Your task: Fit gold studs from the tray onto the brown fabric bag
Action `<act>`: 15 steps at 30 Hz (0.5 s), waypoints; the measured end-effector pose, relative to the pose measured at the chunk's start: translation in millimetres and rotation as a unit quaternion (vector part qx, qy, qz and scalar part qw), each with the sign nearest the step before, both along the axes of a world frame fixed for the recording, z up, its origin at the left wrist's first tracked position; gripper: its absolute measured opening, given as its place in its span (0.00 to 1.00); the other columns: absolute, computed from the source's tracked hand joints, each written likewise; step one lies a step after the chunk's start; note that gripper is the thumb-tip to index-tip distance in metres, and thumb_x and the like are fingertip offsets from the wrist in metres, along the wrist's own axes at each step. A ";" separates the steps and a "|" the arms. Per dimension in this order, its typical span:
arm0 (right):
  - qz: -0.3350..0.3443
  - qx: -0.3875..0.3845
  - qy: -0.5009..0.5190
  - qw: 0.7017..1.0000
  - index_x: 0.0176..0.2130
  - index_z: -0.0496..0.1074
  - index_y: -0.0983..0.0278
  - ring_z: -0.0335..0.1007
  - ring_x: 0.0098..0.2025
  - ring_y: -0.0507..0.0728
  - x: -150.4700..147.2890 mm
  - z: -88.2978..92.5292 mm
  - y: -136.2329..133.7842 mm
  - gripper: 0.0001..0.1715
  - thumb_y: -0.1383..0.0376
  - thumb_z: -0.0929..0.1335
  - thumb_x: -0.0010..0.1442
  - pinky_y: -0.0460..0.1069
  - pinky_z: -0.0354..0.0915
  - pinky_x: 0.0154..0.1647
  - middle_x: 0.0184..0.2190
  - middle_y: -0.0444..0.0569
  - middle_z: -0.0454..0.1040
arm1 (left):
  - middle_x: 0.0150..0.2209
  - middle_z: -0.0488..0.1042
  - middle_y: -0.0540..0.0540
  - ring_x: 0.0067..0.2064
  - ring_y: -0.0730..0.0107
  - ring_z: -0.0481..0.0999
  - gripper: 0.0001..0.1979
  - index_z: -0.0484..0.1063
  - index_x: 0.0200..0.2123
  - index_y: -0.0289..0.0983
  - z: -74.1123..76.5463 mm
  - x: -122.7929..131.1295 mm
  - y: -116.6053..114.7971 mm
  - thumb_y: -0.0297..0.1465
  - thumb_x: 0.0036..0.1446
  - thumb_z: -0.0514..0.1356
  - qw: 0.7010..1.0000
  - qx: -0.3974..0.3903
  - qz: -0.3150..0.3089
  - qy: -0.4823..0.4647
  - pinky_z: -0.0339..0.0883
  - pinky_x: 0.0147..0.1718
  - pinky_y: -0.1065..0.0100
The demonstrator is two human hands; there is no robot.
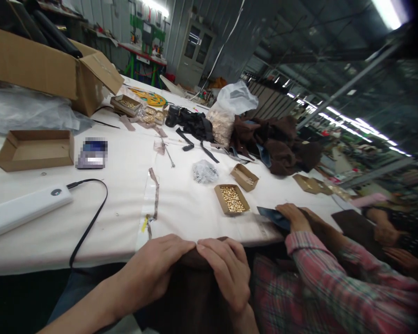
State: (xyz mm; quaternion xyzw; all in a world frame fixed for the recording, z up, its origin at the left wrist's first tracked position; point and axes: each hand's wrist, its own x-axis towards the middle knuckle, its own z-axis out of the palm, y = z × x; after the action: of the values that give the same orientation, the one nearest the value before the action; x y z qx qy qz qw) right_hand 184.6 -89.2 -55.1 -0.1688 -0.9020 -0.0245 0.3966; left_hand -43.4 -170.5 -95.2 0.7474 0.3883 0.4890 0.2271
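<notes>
Both my hands grip a dark brown piece of cloth or leather at the table's front edge; its exact kind does not show. My left hand has its fingers folded over the top of the piece from the left. From the right, my right hand curls round the same piece, thumb close to my left fingertips. The lower part of the piece hangs dark over my lap. Beyond my hands on the table stands a small cardboard box of gold-coloured metal bits.
A co-worker in a plaid sleeve handles a dark blue piece close on my right. A white power bank with a black cable, a shallow cardboard tray and a bag of silver bits lie on the table. Brown fabric is heaped behind.
</notes>
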 end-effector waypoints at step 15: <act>-0.122 -0.012 0.047 0.991 0.61 0.80 0.66 0.85 0.61 0.61 27.4 -2.0 -17.3 0.20 0.73 0.63 0.80 0.54 0.79 0.62 0.58 0.55 0.85 | 0.56 0.84 0.33 0.53 0.56 0.88 0.21 0.66 0.69 0.30 -8.6 50.2 1.0 0.22 0.78 0.48 0.967 0.114 0.191 0.121 0.86 0.51 0.63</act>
State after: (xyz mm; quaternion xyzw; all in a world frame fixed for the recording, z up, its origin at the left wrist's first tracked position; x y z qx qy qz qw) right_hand 212.0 -106.5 -57.1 -0.2835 -0.8550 -0.0544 0.4308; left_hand 6.8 -169.5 -103.8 0.7339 0.4904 0.4700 -0.0056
